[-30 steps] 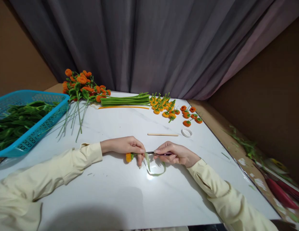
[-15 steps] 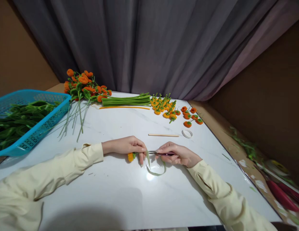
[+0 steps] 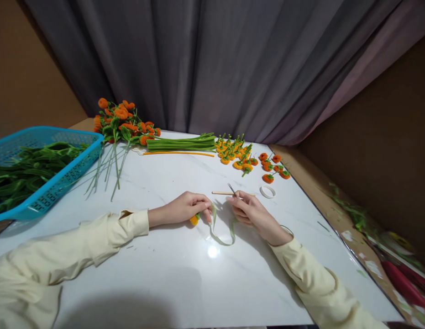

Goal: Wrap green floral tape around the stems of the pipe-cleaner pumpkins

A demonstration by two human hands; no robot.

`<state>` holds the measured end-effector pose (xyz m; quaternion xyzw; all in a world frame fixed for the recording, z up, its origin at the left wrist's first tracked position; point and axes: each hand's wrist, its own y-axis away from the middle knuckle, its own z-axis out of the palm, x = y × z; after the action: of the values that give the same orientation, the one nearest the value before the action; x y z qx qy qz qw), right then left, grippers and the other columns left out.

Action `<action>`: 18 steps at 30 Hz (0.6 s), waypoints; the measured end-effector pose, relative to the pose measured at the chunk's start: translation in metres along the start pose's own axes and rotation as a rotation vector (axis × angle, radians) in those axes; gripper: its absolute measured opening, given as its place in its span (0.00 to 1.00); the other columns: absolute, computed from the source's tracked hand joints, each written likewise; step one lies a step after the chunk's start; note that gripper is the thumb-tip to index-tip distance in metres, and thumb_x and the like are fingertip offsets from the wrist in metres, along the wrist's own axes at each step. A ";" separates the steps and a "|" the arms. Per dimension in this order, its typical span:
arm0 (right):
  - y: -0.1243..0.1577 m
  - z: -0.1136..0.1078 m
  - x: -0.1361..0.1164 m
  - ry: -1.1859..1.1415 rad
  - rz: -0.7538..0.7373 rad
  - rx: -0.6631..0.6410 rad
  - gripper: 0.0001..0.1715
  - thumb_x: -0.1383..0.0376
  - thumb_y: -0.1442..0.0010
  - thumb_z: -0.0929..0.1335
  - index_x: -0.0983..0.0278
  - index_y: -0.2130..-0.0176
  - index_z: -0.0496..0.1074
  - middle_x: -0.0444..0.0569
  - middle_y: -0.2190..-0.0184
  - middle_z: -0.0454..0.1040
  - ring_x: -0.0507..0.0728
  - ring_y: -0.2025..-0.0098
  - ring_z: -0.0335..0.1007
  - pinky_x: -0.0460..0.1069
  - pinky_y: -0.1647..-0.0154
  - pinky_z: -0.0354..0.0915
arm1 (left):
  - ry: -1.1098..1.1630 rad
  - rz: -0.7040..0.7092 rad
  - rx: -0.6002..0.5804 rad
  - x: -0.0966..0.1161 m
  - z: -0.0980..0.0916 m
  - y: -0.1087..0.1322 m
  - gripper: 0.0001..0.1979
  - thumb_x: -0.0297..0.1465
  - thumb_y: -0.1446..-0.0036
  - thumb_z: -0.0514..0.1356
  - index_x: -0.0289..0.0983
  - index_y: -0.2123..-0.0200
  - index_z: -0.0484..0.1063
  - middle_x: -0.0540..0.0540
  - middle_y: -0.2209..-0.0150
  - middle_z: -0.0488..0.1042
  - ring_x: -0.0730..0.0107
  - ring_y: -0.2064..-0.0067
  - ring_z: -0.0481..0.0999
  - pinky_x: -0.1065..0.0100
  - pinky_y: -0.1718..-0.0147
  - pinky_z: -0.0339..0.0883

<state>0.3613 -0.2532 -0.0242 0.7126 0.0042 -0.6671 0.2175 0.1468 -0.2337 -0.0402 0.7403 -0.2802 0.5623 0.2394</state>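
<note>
My left hand (image 3: 190, 208) is closed, its thumb and fingers pinching a small fuzzy yellow flower (image 3: 194, 220) whose head hangs below the palm. From those fingertips a pale green strip of tape (image 3: 219, 238) droops in a loop towards my right hand. My right hand (image 3: 249, 212) is closed around small scissors (image 3: 232, 188), with their metal tips pointing up and away. Their handles are mostly hidden by the fingers. Whether the strip's far end touches my right hand, I cannot tell. Just beyond the scissors lies a thin wooden stick (image 3: 219, 193).
A white tape ring (image 3: 267, 192) lies right of the stick. Farther back are orange flower heads (image 3: 268, 178), yellow flower heads (image 3: 225, 160), green stems (image 3: 181, 144) and an orange flower bunch (image 3: 121, 114). A blue basket (image 3: 61, 183) of green leaves stands left. Scraps litter the right edge.
The scissors have come away from the strip beside my left fingers; my right hand has turned so their tips point upward. The flower and left hand have shifted slightly right.
</note>
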 end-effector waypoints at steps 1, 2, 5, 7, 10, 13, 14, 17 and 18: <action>-0.001 0.003 0.003 0.037 -0.032 0.037 0.25 0.51 0.47 0.70 0.60 0.74 0.52 0.32 0.85 0.47 0.44 0.85 0.38 0.42 0.87 0.39 | -0.033 0.016 0.014 0.000 0.001 0.001 0.18 0.38 0.36 0.50 0.31 0.68 0.73 0.41 0.67 0.80 0.70 0.64 0.76 0.71 0.63 0.66; -0.002 0.006 0.007 0.085 -0.074 0.067 0.25 0.50 0.47 0.69 0.60 0.73 0.52 0.33 0.84 0.51 0.45 0.84 0.43 0.42 0.86 0.42 | -0.063 0.029 0.024 0.000 0.003 0.001 0.18 0.37 0.36 0.50 0.32 0.68 0.73 0.42 0.67 0.80 0.71 0.65 0.76 0.72 0.64 0.66; -0.003 0.013 0.017 0.234 -0.206 0.075 0.26 0.53 0.49 0.72 0.61 0.72 0.52 0.40 0.75 0.64 0.48 0.75 0.58 0.43 0.77 0.54 | -0.140 0.055 0.045 -0.001 0.005 0.003 0.16 0.35 0.36 0.50 0.32 0.66 0.74 0.43 0.68 0.80 0.73 0.68 0.75 0.74 0.68 0.65; -0.002 0.016 0.020 0.285 -0.235 0.011 0.25 0.55 0.49 0.72 0.61 0.71 0.52 0.44 0.71 0.68 0.51 0.70 0.62 0.45 0.72 0.57 | -0.193 0.081 0.045 -0.003 0.006 0.003 0.14 0.32 0.36 0.50 0.32 0.65 0.74 0.44 0.69 0.80 0.74 0.70 0.75 0.75 0.69 0.64; 0.000 0.018 0.020 0.318 -0.244 -0.061 0.23 0.56 0.46 0.70 0.61 0.71 0.51 0.42 0.73 0.67 0.50 0.72 0.61 0.45 0.73 0.55 | -0.264 0.133 0.036 -0.002 0.007 0.004 0.14 0.30 0.37 0.50 0.33 0.68 0.73 0.46 0.72 0.79 0.77 0.74 0.72 0.76 0.72 0.63; 0.000 0.018 0.020 0.334 -0.275 -0.084 0.22 0.57 0.43 0.68 0.61 0.73 0.49 0.39 0.77 0.63 0.49 0.75 0.55 0.45 0.74 0.51 | -0.303 0.179 0.032 -0.001 0.008 0.004 0.14 0.29 0.37 0.49 0.34 0.69 0.73 0.48 0.73 0.78 0.78 0.76 0.69 0.76 0.74 0.61; 0.000 0.018 0.020 0.334 -0.280 -0.092 0.23 0.57 0.43 0.68 0.61 0.73 0.48 0.39 0.77 0.61 0.48 0.75 0.53 0.45 0.75 0.50 | -0.316 0.192 0.030 0.000 0.008 0.004 0.14 0.29 0.37 0.49 0.34 0.70 0.73 0.48 0.73 0.78 0.78 0.76 0.69 0.76 0.74 0.61; 0.001 0.018 0.021 0.340 -0.281 -0.104 0.24 0.57 0.42 0.68 0.61 0.74 0.48 0.37 0.78 0.56 0.48 0.76 0.48 0.45 0.76 0.47 | -0.363 0.229 0.033 0.000 0.008 0.004 0.14 0.30 0.37 0.49 0.34 0.71 0.72 0.48 0.74 0.77 0.77 0.75 0.70 0.76 0.71 0.62; 0.001 0.019 0.021 0.340 -0.279 -0.102 0.24 0.56 0.43 0.68 0.61 0.74 0.48 0.37 0.78 0.54 0.48 0.76 0.46 0.44 0.77 0.47 | -0.379 0.239 0.033 0.000 0.008 0.005 0.15 0.30 0.37 0.49 0.34 0.71 0.72 0.48 0.73 0.77 0.76 0.74 0.70 0.75 0.71 0.62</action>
<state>0.3460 -0.2658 -0.0439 0.7954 0.1731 -0.5599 0.1549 0.1493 -0.2423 -0.0418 0.7979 -0.3967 0.4421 0.1021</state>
